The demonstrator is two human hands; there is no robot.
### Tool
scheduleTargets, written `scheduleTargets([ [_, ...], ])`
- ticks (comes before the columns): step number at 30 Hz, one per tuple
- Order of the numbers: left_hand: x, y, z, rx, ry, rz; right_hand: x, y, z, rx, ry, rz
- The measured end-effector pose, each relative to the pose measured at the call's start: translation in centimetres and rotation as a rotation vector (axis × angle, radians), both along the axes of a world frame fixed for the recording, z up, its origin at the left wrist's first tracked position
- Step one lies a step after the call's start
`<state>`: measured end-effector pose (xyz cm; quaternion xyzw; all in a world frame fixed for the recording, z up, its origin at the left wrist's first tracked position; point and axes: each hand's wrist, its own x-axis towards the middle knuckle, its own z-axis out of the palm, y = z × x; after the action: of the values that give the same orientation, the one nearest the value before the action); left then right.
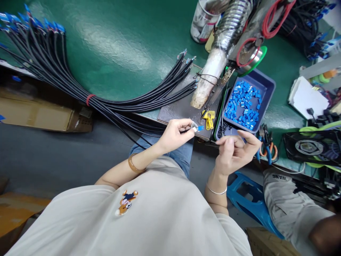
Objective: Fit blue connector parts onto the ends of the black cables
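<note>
My left hand (176,136) is closed in a pinch around the end of a black cable, with a small blue connector (200,128) sticking out past the fingertips. Something pale covers the tip of one finger. My right hand (233,151) is a little to the right, thumb and fingers pinched together; a thin dark tip shows at them, too small to name. A gap separates the two hands. Just beyond them, a blue-grey tray (266,85) holds many loose blue connectors (243,105). A yellow clip-like tool (210,120) lies on the dark board (176,110).
A bundle of black cables (119,105), tied with a red band (90,99), hangs over the bench edge. A foil-wrapped duct (223,46) comes down above the board. Pliers (266,144), a solder spool (252,62) and a fan (309,146) are at right. A co-worker (287,202) sits nearby.
</note>
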<state>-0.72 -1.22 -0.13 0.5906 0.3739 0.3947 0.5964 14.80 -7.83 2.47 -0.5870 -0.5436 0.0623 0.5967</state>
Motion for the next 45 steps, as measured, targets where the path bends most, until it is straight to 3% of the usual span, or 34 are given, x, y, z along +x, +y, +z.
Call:
scheduleTargets([
  [5,0.4,0.5,0.0,-0.04,-0.045,-0.01,-0.1,0.6,-1.1,-0.086,-0.144,0.064],
  [10,0.8,0.9,0.2,-0.042,-0.051,0.007,-0.7,1.6,-1.9,-0.065,-0.348,0.126],
  [18,1.2,1.8,0.4,-0.009,-0.005,0.02,-0.9,2.3,-2.1,-0.071,-0.263,0.124],
  [45,0.9,1.8,0.9,-0.003,0.049,-0.016,-0.6,2.3,-1.7,-0.02,-0.395,0.146],
])
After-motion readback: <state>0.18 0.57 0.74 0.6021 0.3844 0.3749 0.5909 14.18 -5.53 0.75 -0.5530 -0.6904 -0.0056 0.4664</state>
